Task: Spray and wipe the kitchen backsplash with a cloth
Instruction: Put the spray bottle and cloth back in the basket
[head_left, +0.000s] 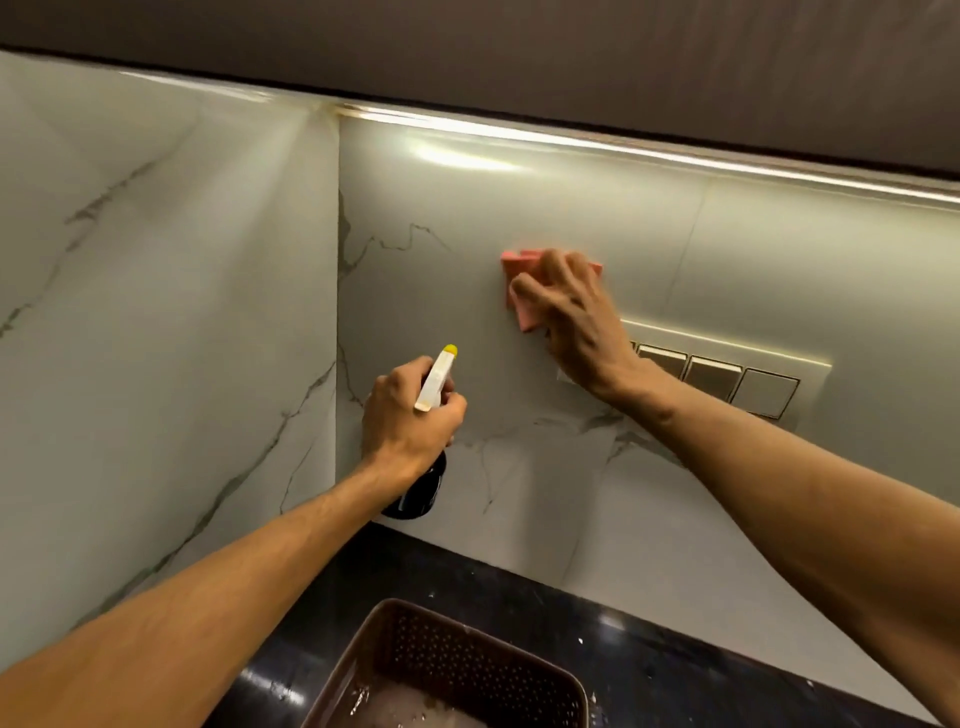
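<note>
Right hand (571, 317): raised to the backsplash (753, 249), fingers (563, 265) spread and released, pressing the pink cloth (515, 261) flat against the marble-veined panel. Cloth location: on the rear wall, touching it, just above and left of the switch plate (727, 379). Cloth edges visible above and left of the hand, remainder hidden beneath the palm.

Left hand (405, 415): lower and further left, near the inside corner of the two wall panels, fingers clenched round the neck of the spray bottle (435, 382). Bottle upright, held clear of the bench (571, 613). White trigger head with yellow nozzle tip directed at the rear wall, dark body hanging below the hand. Finger position on the trigger: not discernible.

Surroundings: dark polished bench at the foot of the backsplash, marked with pale specks. Brown perforated basket (358, 654) on the bench at the lower edge of view. Dark cabinet underside (519, 52) overhead, with a lit strip (519, 135) along its rear edge, reflected in the glossy wall.
</note>
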